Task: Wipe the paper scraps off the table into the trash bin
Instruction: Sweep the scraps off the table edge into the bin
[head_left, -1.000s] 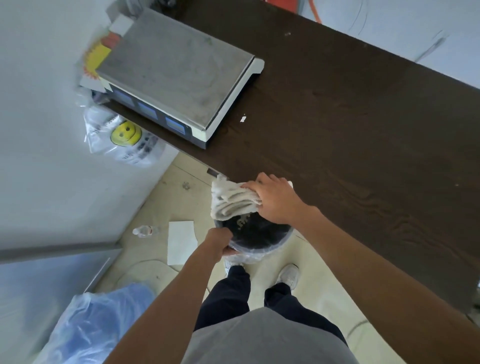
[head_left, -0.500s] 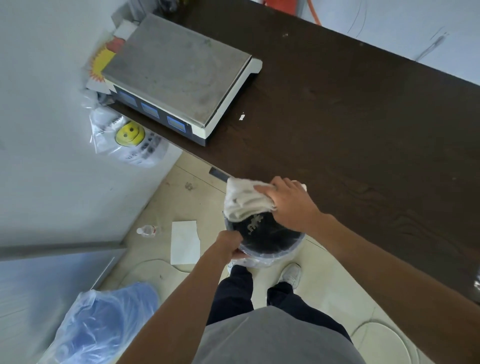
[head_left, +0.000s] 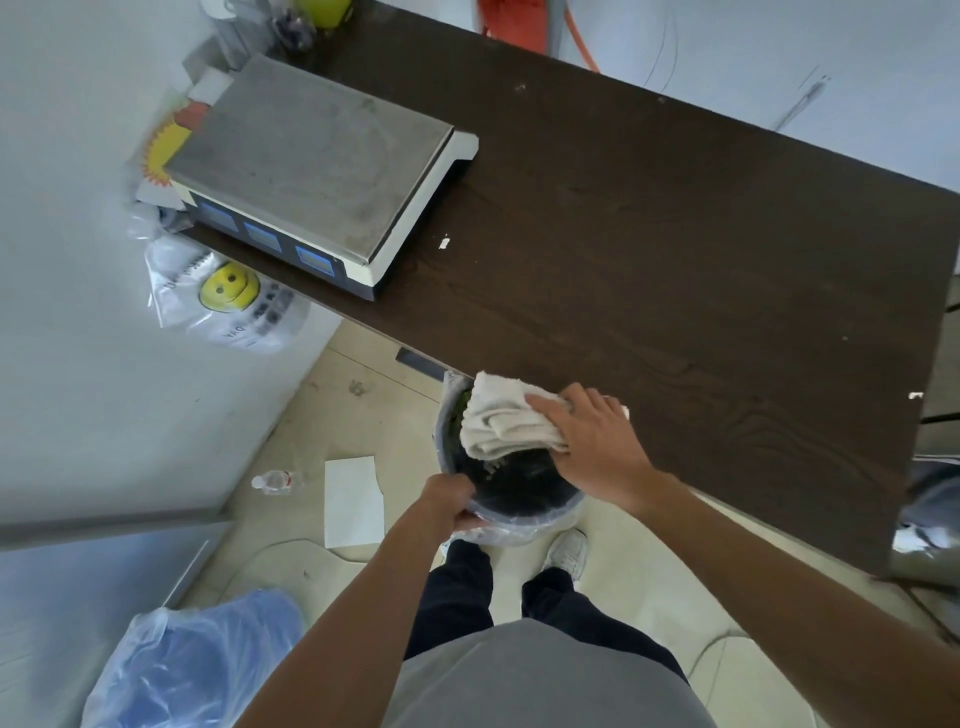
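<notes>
In the head view, your right hand (head_left: 592, 441) lies over a bunched white cloth (head_left: 504, 421) at the near edge of the dark counter (head_left: 675, 234). Its fingers curve over the bundle, so that grip holds the cloth. The cloth's left part hangs past the counter edge, over the mouth of the trash bin (head_left: 540, 512). The bin is lined with a clear bag and sits just below and against that near edge. Your left hand (head_left: 449, 501) has its grip wrapped tightly round the bin's near left rim. One small paper scrap (head_left: 443, 242) lies on the counter just right of the scale (head_left: 311, 161), well apart from the cloth. Another white scrap (head_left: 916, 396) sits at the counter's right edge. A plastic bag with a yellow smiley (head_left: 228, 286) hangs below the counter's left end. On the floor to the left lie a small bottle (head_left: 272, 481) and a white sheet (head_left: 353, 501). Nearer to you is a blue plastic bag (head_left: 192, 660).
</notes>
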